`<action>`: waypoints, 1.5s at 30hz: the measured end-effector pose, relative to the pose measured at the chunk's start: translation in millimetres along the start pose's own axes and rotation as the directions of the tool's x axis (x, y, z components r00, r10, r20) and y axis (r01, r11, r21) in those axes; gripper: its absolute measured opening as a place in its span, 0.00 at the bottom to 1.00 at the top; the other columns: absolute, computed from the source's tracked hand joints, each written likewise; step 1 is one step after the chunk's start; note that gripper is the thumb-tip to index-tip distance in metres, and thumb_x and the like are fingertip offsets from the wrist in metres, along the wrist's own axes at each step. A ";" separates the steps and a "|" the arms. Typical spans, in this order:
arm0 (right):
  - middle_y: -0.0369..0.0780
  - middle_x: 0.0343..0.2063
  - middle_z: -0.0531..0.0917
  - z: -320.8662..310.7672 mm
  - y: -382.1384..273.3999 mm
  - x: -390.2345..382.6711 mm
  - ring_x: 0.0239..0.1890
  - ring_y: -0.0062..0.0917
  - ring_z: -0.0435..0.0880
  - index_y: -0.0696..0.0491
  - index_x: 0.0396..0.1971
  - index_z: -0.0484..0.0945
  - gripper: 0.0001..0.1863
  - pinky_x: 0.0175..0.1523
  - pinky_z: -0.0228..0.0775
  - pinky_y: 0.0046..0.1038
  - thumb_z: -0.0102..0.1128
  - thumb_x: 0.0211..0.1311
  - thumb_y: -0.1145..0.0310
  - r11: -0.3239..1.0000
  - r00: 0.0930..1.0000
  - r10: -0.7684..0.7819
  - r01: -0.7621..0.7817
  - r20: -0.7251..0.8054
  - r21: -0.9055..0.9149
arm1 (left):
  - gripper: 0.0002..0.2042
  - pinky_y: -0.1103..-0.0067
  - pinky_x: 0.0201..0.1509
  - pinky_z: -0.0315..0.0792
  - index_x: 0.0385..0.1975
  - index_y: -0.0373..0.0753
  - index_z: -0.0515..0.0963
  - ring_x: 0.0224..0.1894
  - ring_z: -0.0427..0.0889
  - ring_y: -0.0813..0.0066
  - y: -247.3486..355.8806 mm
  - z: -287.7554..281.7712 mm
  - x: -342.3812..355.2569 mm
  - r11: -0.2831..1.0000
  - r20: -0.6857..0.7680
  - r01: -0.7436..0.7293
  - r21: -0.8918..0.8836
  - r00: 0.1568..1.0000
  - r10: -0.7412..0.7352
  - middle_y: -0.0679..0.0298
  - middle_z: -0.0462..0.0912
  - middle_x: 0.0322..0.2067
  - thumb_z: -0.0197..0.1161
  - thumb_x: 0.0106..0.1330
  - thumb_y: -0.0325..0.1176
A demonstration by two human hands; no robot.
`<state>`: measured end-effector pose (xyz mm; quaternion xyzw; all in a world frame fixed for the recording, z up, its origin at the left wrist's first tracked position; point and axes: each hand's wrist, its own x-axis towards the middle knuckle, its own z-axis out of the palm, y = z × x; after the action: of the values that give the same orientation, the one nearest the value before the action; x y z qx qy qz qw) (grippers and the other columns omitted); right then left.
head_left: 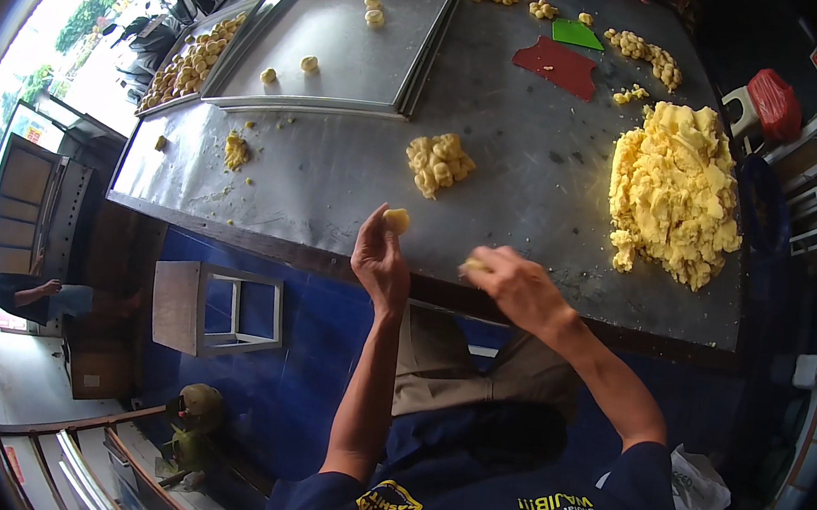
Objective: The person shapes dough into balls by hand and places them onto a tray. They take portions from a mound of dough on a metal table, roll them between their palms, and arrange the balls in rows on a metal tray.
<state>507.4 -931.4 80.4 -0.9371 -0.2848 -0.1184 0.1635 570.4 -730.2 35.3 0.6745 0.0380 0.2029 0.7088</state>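
My left hand is raised at the table's near edge, its thumb and fingers closed around a small round piece of yellow dough. To its right, my right hand is also closed, with a small pale yellow dough piece showing at its fingertips. Just beyond both hands, a heap of small dough lumps lies on the metal table. A large crumbly mound of yellow dough rests at the right.
A stack of metal trays carries a few dough balls; another tray at far left is full. Crumbs lie nearer. Red and green scrapers lie at the back among dough clusters. A stool stands on the floor.
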 end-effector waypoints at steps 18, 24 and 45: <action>0.41 0.46 0.79 -6.2 50.0 -34.0 0.45 0.35 0.81 0.58 0.51 0.80 0.19 0.52 0.75 0.34 0.58 0.59 0.84 0.961 0.964 0.252 -0.238 -0.089 0.143 | 0.14 0.78 0.57 0.76 0.53 0.32 0.79 0.50 0.82 0.74 1.0 -1.2 -1.3 0.987 0.053 -0.052 0.153 0.998 0.045 0.59 0.83 0.47 0.55 0.71 0.19; 0.37 0.44 0.79 19.5 47.6 -6.6 0.45 0.31 0.79 0.53 0.52 0.81 0.20 0.55 0.76 0.30 0.58 0.59 0.80 0.992 0.991 0.098 -0.090 -0.092 0.084 | 0.13 0.77 0.58 0.75 0.52 0.32 0.80 0.50 0.82 0.72 2.1 4.4 -1.8 0.987 0.058 -0.037 0.155 0.998 0.028 0.59 0.84 0.48 0.56 0.70 0.20; 0.34 0.48 0.77 -16.4 2.5 -24.8 0.43 0.26 0.78 0.50 0.49 0.83 0.18 0.49 0.81 0.25 0.59 0.58 0.75 0.999 0.998 0.025 -0.023 0.056 -0.041 | 0.15 0.78 0.57 0.76 0.53 0.32 0.80 0.49 0.84 0.73 4.7 0.0 -4.2 0.989 0.040 -0.034 0.143 0.999 0.029 0.58 0.85 0.45 0.55 0.68 0.16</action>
<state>486.6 -951.9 87.1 -0.9465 -0.2755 -0.0957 0.1381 565.5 -731.6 38.9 0.7280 0.0286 0.1982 0.6557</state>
